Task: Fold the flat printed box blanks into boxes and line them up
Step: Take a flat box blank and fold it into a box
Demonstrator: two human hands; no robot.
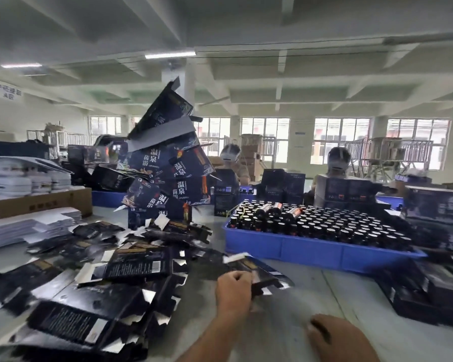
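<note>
The left hand (234, 286) pinched one blank (256, 273) lying on the table (311, 291) at the pile's (97, 278) 3 o'clock edge, the right hand (332, 338) loosely curled and empty; recommended: lift clear, then square the creases with both hands.

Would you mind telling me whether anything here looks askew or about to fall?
Yes: the tall stack of folded dark blue printed boxes leans crookedly, its top boxes tilted. Some brown bottles lie sideways atop the upright ones.
</note>
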